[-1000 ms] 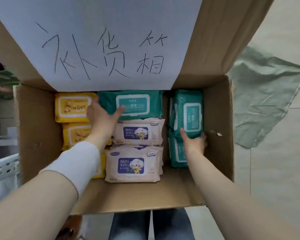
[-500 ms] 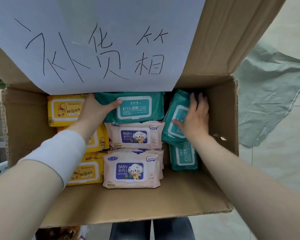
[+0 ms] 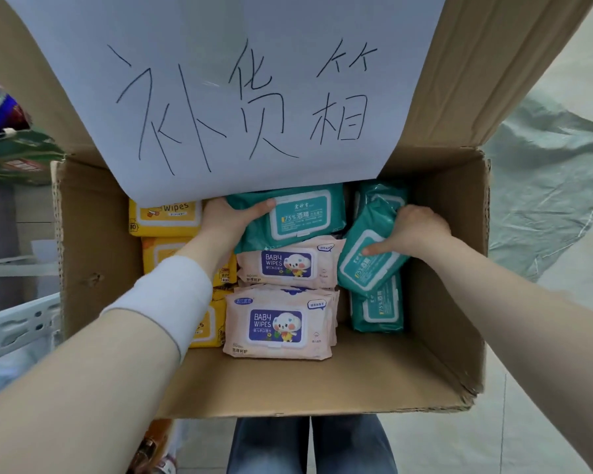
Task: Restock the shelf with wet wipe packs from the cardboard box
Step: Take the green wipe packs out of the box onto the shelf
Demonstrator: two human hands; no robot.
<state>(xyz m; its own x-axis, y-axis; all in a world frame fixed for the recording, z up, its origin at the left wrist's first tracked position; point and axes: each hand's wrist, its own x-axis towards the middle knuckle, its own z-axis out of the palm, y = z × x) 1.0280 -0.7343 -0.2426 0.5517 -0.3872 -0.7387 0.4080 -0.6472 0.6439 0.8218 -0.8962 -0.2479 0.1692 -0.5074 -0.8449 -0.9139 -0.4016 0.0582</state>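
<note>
An open cardboard box (image 3: 439, 340) holds wet wipe packs. Yellow packs (image 3: 165, 217) lie in a column at the left, pink baby wipe packs (image 3: 278, 323) in the middle, teal packs at the back and right. My left hand (image 3: 230, 217) grips the left end of the teal pack (image 3: 305, 213) at the back middle, thumb on top. My right hand (image 3: 415, 230) holds a second teal pack (image 3: 363, 265), tilted and raised above another teal pack (image 3: 377, 309) lying flat. A further teal pack (image 3: 377, 193) sits behind.
A white paper sheet (image 3: 240, 90) with handwritten characters covers the box's raised back flap. A green-grey cloth (image 3: 548, 186) lies on the tiled floor to the right. A white perforated shelf rail (image 3: 18, 326) is at the left. My legs (image 3: 308, 446) show below the box.
My left thumb has closed onto the back teal pack. My right hand has curled round the right-hand teal pack and tipped it up and towards me.
</note>
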